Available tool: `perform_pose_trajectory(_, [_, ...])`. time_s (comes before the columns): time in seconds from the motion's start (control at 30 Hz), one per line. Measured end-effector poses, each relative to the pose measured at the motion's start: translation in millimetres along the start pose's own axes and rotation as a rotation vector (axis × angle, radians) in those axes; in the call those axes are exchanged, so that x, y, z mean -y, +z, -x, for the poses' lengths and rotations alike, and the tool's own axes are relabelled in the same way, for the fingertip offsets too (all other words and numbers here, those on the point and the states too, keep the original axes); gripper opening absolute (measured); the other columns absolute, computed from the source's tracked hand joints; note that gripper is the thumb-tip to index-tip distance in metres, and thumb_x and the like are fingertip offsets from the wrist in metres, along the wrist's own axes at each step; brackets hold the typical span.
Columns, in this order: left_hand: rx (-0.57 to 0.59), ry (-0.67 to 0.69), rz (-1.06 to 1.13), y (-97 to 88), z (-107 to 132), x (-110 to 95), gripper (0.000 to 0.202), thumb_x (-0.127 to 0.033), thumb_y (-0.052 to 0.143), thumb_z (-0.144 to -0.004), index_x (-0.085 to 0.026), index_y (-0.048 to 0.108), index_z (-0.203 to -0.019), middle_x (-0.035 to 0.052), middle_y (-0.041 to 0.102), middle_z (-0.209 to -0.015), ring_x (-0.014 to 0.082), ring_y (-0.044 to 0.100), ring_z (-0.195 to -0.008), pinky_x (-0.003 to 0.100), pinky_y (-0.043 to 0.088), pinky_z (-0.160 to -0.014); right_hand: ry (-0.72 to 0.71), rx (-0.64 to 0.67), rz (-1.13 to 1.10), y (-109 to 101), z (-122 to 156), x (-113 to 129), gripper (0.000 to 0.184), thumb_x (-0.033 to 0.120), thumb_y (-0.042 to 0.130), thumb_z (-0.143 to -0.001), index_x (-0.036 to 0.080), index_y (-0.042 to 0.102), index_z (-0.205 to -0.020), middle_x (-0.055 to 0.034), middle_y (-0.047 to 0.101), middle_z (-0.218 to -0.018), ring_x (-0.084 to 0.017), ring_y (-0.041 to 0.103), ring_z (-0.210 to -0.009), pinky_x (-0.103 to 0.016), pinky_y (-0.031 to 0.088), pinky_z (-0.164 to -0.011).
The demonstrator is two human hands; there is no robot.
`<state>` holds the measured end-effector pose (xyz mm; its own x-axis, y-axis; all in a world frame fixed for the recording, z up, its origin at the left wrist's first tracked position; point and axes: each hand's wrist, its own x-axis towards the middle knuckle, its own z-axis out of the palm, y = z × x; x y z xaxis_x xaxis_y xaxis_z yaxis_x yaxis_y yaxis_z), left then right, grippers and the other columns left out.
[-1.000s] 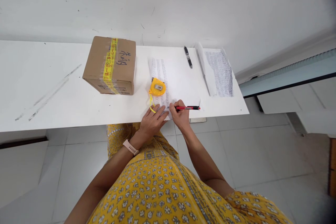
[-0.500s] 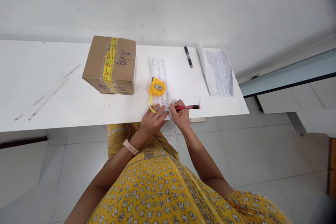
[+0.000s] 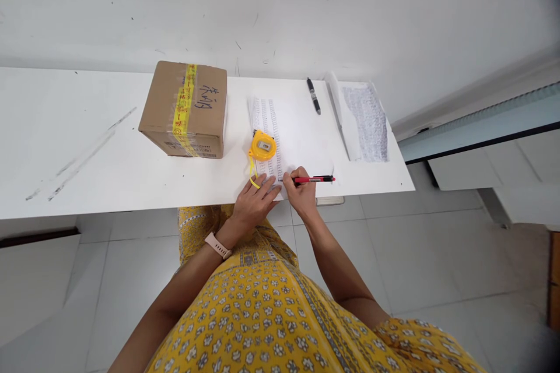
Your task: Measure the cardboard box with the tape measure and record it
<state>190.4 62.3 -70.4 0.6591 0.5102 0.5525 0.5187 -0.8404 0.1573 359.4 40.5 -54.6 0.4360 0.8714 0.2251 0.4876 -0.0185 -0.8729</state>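
The right hand (image 3: 301, 193) gripped a red-and-black pen (image 3: 312, 179), its tip at the lower end of the rightmost column of writing on a white sheet of paper (image 3: 301, 140). The left hand (image 3: 254, 201) lay open, fingers spread over the sheet's near edge. Just beyond it, a yellow tape measure (image 3: 263, 145) rested on the columns, its strap (image 3: 252, 170) reaching the fingers. A taped cardboard box (image 3: 184, 102) stood farther left on the worktop (image 3: 109, 157).
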Motion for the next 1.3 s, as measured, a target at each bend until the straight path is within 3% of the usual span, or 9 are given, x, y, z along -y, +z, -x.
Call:
perform_pose_trajectory(0.77, [0.028, -0.043, 0.093, 1.1, 1.0, 0.0, 0.029, -0.034, 0.062, -0.096, -0.025, 0.069, -0.122, 0.0079, 0.070, -0.132, 0.0309, 0.062, -0.127, 0.049, 0.050, -0.107, 0.005, 0.002, 0.016, -1.7, -1.5, 1.6, 0.031, 0.034, 0.057, -0.089, 0.024, 0.038, -0.066, 0.0075, 0.036, -0.057, -0.011, 0.035, -0.055, -0.027, 0.030, -0.055])
perform_pose_trajectory(1.3, [0.049, -0.018, 0.024, -0.5, 0.1, -0.1, 0.030, -0.037, 0.058, -0.098, -0.023, 0.070, -0.122, 0.0077, 0.070, -0.132, 0.0299, 0.063, -0.125, 0.047, 0.050, -0.107, -0.015, -0.007, 0.009, -2.6, -1.9, -1.2, 0.030, 0.032, 0.055, -0.090, 0.024, 0.037, -0.067, 0.0071, 0.036, -0.059, -0.012, 0.036, -0.057, -0.028, 0.031, -0.058])
